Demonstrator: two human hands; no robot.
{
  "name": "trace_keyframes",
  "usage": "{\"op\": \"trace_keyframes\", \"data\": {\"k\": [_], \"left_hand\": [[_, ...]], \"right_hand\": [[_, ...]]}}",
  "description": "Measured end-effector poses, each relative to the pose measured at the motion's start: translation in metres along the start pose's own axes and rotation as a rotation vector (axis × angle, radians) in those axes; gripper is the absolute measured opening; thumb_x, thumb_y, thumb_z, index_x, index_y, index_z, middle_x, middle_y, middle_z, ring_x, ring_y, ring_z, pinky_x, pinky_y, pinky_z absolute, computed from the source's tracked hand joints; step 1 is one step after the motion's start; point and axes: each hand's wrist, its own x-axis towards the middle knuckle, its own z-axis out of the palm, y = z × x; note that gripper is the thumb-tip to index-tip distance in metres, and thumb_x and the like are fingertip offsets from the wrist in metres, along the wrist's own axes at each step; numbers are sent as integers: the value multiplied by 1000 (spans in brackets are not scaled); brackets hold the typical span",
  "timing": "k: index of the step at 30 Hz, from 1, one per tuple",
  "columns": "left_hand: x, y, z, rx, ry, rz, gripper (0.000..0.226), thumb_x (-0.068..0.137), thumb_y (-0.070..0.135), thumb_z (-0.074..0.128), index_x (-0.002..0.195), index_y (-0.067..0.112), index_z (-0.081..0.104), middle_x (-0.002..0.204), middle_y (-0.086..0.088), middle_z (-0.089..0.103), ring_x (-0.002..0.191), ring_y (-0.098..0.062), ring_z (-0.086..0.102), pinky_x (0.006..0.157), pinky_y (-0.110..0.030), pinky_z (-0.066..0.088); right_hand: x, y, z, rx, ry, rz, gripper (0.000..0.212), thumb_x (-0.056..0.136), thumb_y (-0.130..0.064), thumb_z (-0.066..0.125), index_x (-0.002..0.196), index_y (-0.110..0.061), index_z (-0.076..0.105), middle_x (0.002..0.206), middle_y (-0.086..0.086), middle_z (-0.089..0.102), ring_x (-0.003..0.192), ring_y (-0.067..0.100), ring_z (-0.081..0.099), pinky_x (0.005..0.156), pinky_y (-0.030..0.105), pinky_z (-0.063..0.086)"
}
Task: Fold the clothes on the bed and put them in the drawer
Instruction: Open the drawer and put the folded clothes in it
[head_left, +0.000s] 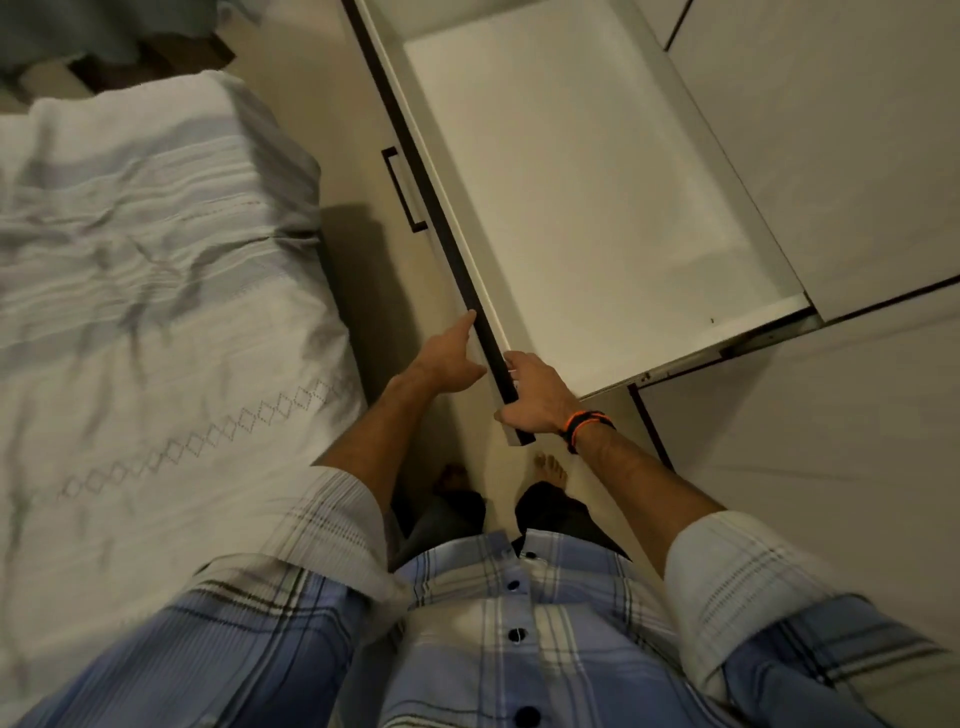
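Note:
A white drawer (582, 197) stands pulled out from the wardrobe, and nothing lies on its bare floor. Its front panel has a dark top edge (452, 249) and a black bar handle (402, 189) on the outer face. My right hand (537, 392) grips the near end of that front panel, fingers curled over the dark edge. My left hand (449, 356) lies with straight fingers against the outer side of the panel. The bed (156, 312) at the left wears a pale striped cover. No loose clothes show on it.
White wardrobe doors (831, 130) fill the right side. A narrow strip of beige floor (353, 171) runs between bed and drawer, where my bare feet (550, 470) stand. A greyish cloth (104, 31) lies at the top left, past the bed.

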Motion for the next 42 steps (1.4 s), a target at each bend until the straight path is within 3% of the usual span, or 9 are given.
{"op": "trace_keyframes", "data": {"k": [4,7,14,17,20,23,28,33,42], "left_hand": [[-21,-4,19,-165,75,-91,88,90,12,67,156,22,10,153,-12,38,137,-32,42,110,-47,41],[-33,-5,33,-293,131,-171,85,89,10,67,154,16,13,149,-15,42,134,-34,45,107,-45,42],[-60,-4,62,-372,261,-311,59,90,10,65,143,8,38,134,-11,56,121,-24,56,89,-27,45],[-71,-2,75,-398,306,-353,59,91,14,65,144,9,40,138,-10,54,125,-23,55,97,-30,45],[-85,-4,87,-434,339,-394,59,90,21,68,143,13,41,140,-8,52,126,-24,53,99,-34,46],[-105,-11,98,-476,406,-442,57,91,24,68,141,14,43,141,-7,52,127,-24,53,99,-35,47],[-144,-29,110,-532,493,-480,56,92,25,66,141,14,43,142,-8,51,127,-25,52,99,-35,47],[-202,-56,133,-561,609,-479,56,91,26,67,140,10,44,141,-10,51,127,-27,52,101,-35,45],[-352,-132,216,-619,748,-588,61,88,29,71,139,8,46,140,-12,53,125,-27,54,100,-34,44]], "right_hand": [[-1,0,-2,20,-107,-88,70,77,-4,70,141,-10,43,134,12,54,122,30,53,96,36,51],[-1,1,-6,-8,-191,-159,74,78,-5,69,145,-13,39,134,12,55,118,31,56,94,37,51],[1,12,-6,-76,-299,-263,84,81,-10,74,151,-13,28,150,10,44,134,30,46,102,30,40],[-1,18,-5,-93,-298,-305,85,79,-10,76,151,-14,30,147,9,48,129,29,51,95,26,41],[-7,19,-7,-117,-273,-357,83,80,-9,77,150,-13,32,149,11,45,131,31,49,100,34,45],[-17,22,-4,-121,-178,-421,74,80,-8,75,145,-12,39,147,10,46,130,31,49,105,42,47],[-34,24,3,-130,-66,-514,58,81,-5,71,135,-11,51,134,8,56,116,24,58,99,40,52],[-67,18,37,-204,-97,-574,53,83,-8,71,133,-11,53,126,5,59,100,13,57,93,32,53],[-164,19,149,-365,-244,-676,58,83,-17,75,135,-9,51,129,7,58,100,13,57,82,21,45]]}}
